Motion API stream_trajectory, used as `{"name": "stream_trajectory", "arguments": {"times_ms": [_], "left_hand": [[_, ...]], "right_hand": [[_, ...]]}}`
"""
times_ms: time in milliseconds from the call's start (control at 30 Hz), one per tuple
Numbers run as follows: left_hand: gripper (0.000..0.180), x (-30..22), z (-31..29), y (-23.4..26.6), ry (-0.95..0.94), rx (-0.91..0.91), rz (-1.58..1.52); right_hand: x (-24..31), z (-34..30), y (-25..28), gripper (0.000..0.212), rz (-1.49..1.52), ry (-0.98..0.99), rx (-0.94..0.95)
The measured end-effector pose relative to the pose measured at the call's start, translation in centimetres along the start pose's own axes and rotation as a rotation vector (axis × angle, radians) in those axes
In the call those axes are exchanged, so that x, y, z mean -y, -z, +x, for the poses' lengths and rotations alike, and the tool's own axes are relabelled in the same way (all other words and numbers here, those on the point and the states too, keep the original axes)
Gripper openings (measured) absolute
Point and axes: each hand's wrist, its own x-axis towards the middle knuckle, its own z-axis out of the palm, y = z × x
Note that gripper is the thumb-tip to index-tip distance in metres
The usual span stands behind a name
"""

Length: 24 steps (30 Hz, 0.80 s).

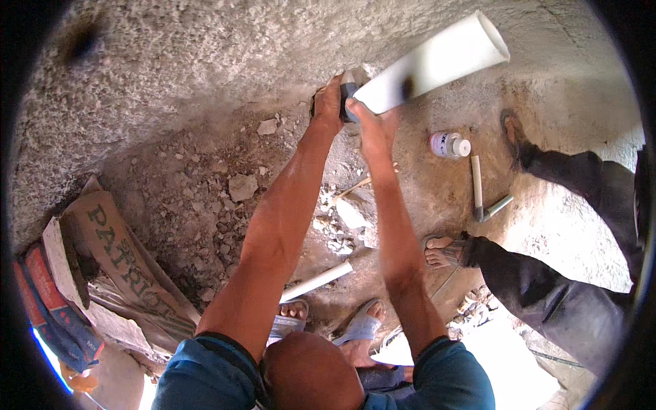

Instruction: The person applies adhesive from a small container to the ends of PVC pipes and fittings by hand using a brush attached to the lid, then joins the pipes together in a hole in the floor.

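Observation:
A wide white plastic pipe (437,65) slants up to the right from the base of a rough wall, its open end uppermost. At its lower end sits a dark grey pipe fitting (348,96). My left hand (329,102) is closed around the fitting's left side, close to a hole in the wall; its fingertips are partly hidden. From below, my right hand (374,128) grips the pipe's lower end, with the thumb near the fitting. How far the pipe sits in the fitting cannot be made out. Both my arms reach forward from the lower edge.
Right of my hands lies a white-capped bottle (449,145), near thin pipes joined by an elbow (479,213). Another person's dark-trousered legs (547,280) stand at the right. Rubble (242,186) covers the floor; a short white pipe (318,281) and brown sack (126,249) lie nearer.

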Motion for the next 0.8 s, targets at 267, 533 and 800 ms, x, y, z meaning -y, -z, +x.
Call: {"name": "stream_trajectory", "arguments": {"times_ms": [267,533,800], "left_hand": [[0.036,0.1,-1.6,-1.2,0.042,0.020,0.016],[0.058,0.1,-1.3,1.4,-0.086,0.178,0.400],[0.077,-1.1,-3.5,0.0,0.207,-0.026,0.088]], "right_hand": [[0.1,0.8,3.1,0.043,0.232,-0.146,-0.067],[2.3,-6.8,3.5,0.054,-0.751,0.524,0.197],[5.0,-15.4,7.4,0.066,-0.374,0.689,-0.374]]}}
